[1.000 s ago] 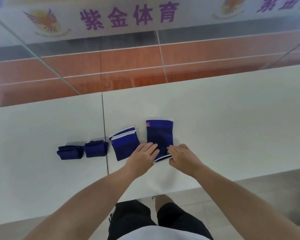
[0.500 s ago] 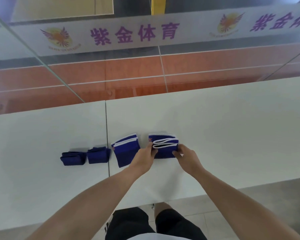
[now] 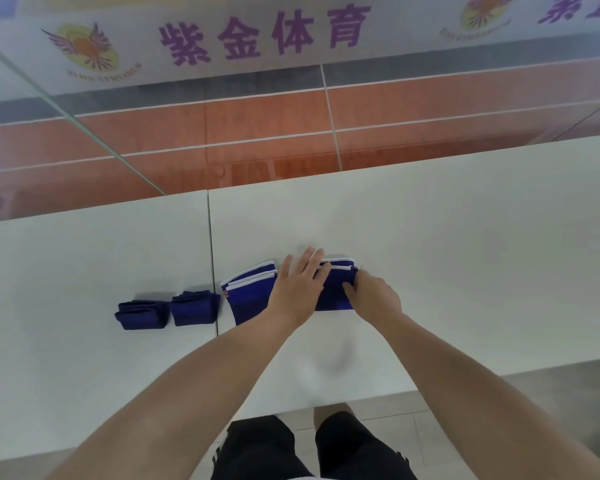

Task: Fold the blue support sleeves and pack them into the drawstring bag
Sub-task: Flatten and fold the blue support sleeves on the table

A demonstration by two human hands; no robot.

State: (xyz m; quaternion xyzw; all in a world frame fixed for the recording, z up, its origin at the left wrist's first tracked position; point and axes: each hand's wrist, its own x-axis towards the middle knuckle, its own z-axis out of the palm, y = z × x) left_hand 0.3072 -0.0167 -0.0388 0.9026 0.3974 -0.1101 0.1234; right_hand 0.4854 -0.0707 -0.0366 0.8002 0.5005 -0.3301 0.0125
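Four blue support sleeves lie in a row on the white table (image 3: 447, 258). The rightmost sleeve (image 3: 336, 291), white-trimmed, lies folded in half. My left hand (image 3: 300, 289) rests flat across its left part, fingers spread, also covering the edge of a second folded white-trimmed sleeve (image 3: 252, 294). My right hand (image 3: 373, 297) pinches the rightmost sleeve's right side. Two smaller dark blue folded sleeves (image 3: 142, 315) (image 3: 194, 308) sit further left. No drawstring bag is in view.
A seam (image 3: 211, 258) splits the table into two panels. Beyond the far edge is a glass pane with a purple-lettered banner (image 3: 264, 38) over an orange court floor. My legs and a tiled floor (image 3: 551, 396) show below the near edge.
The rightmost sleeve went from lying flat and long to folded in half. My left hand then opened flat on top of it, and my right hand moved onto its right side.
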